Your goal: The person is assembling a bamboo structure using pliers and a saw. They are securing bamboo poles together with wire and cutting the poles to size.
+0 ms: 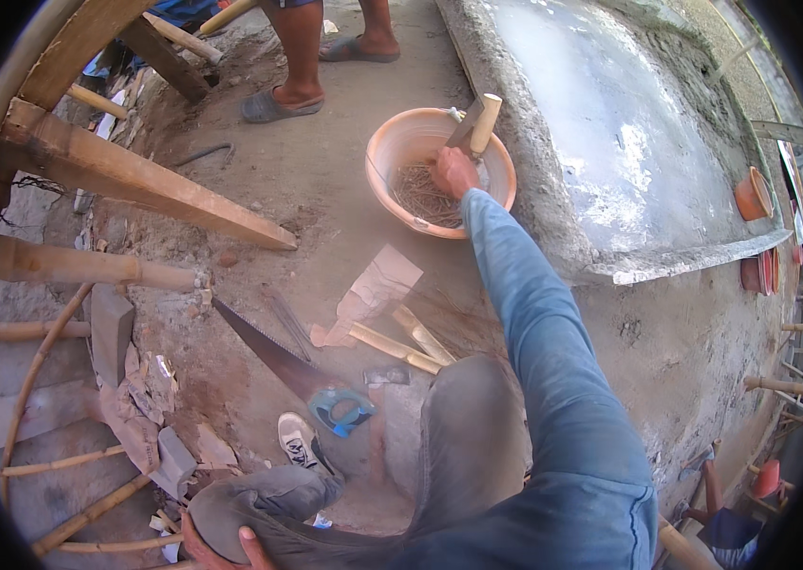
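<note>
My right hand (455, 173) reaches inside an orange plastic bucket (385, 176), its fingers curled down over a heap of thin brown pieces (420, 195), perhaps nails. What those fingers hold is hidden. Beside the hand, a trowel with a pale wooden handle (485, 125) leans on the bucket's far rim. My left hand (226, 549) rests on my bent left knee at the lower edge, thumb apart from the fingers and nothing in it. On the ground before me lie a handsaw with a blue handle (342, 410) and a hammer (388, 376).
Flat wood scraps (384, 290) and split bamboo (396, 349) lie past the hammer. At left, a timber brace (145, 180) and bamboo poles (88, 261) jut inward. A raised concrete slab (601, 123) stands at right. Another person's sandalled foot (283, 104) is beyond the bucket.
</note>
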`<state>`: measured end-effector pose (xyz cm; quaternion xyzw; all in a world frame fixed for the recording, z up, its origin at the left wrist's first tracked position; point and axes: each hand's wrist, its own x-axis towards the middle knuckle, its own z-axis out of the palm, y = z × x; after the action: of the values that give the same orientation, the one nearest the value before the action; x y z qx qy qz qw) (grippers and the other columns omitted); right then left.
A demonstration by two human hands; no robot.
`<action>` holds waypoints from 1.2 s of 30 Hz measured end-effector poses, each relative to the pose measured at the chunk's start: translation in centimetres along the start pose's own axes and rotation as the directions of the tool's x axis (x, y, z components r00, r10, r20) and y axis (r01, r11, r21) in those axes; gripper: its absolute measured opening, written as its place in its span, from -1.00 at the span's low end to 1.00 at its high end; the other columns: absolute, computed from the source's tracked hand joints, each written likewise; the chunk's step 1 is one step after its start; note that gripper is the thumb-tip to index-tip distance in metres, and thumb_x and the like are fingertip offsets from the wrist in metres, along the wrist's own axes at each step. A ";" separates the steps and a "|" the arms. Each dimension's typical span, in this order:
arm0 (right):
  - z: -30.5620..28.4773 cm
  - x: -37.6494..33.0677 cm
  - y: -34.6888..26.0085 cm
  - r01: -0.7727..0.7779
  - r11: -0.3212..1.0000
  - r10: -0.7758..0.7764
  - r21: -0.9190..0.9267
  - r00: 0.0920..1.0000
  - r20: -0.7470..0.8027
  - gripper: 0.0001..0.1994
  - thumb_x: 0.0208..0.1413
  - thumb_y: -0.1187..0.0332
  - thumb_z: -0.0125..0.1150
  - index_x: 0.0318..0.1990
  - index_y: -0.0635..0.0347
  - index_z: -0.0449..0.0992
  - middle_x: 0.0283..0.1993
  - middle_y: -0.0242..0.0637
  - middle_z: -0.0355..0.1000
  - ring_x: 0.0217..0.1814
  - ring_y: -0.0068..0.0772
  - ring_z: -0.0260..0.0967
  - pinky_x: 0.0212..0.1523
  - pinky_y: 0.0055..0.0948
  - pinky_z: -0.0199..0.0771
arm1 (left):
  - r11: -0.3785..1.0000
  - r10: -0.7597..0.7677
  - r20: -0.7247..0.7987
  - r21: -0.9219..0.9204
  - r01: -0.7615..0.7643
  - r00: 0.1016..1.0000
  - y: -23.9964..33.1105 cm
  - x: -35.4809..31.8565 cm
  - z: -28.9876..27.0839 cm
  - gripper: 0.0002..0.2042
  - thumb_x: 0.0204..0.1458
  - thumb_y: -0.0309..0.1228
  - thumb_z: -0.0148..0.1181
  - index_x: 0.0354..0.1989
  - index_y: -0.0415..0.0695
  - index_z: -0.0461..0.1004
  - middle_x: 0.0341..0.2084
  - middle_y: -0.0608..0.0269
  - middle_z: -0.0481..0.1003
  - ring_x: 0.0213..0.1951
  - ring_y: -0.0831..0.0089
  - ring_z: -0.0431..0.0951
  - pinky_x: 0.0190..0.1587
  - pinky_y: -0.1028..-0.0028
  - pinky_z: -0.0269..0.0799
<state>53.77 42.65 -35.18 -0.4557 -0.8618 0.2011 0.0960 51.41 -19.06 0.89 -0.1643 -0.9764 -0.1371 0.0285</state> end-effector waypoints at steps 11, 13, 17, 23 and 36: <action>4.0 2.2 -0.9 0.027 0.990 -0.009 -0.141 0.992 0.128 -0.67 0.19 0.21 0.22 0.01 0.15 0.68 0.07 0.06 0.63 0.16 0.11 0.59 0.22 0.01 0.57 | 0.993 0.013 -0.095 0.122 -0.001 0.995 -2.6 -1.0 0.4 -0.15 0.10 0.17 0.44 0.43 -0.19 0.40 0.36 -0.13 0.43 0.41 -0.12 0.34 0.47 -0.05 0.13; 4.7 3.0 1.4 0.045 0.991 -0.021 -0.127 0.983 0.182 -0.68 0.21 0.19 0.21 -0.02 0.18 0.68 0.04 0.12 0.62 0.16 0.14 0.58 0.23 0.02 0.56 | 0.992 0.078 -0.115 0.104 -0.066 0.990 -3.1 -0.3 0.8 -0.16 0.09 0.17 0.46 0.41 -0.17 0.43 0.36 -0.11 0.44 0.40 -0.12 0.37 0.46 -0.06 0.15; 6.4 2.7 1.7 0.053 0.996 -0.045 -0.067 0.991 0.125 -0.74 0.20 0.25 0.24 -0.13 0.23 0.71 -0.03 0.08 0.66 0.08 0.14 0.62 0.17 0.02 0.61 | 0.991 0.075 -0.088 0.114 -0.065 0.993 -1.6 -0.3 0.5 -0.17 0.08 0.17 0.46 0.41 -0.15 0.44 0.35 -0.08 0.45 0.38 -0.12 0.39 0.45 -0.06 0.17; 7.0 3.1 2.7 0.090 0.984 -0.062 -0.153 0.982 0.178 -0.66 0.18 0.20 0.29 -0.05 0.28 0.71 0.03 0.04 0.66 0.13 0.13 0.62 0.20 -0.04 0.62 | 0.989 0.041 -0.044 0.144 -0.034 0.998 -2.2 -0.3 0.5 -0.14 0.09 0.18 0.45 0.44 -0.16 0.40 0.37 -0.10 0.42 0.43 -0.13 0.32 0.47 -0.07 0.12; 4.2 0.6 0.9 0.101 0.995 -0.102 0.010 0.994 0.044 -0.69 0.19 0.30 0.22 0.04 0.13 0.70 -0.02 0.06 0.66 0.10 0.16 0.61 0.18 0.02 0.58 | 0.991 0.087 -0.005 0.104 -0.086 0.996 -0.8 0.7 0.3 -0.14 0.16 0.10 0.41 0.47 -0.28 0.32 0.40 -0.28 0.34 0.44 -0.18 0.28 0.50 -0.06 0.10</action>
<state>52.68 42.53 -39.34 -0.4063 -0.8850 0.2095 0.0885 50.45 -19.43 0.43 -0.2040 -0.9741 -0.0855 0.0473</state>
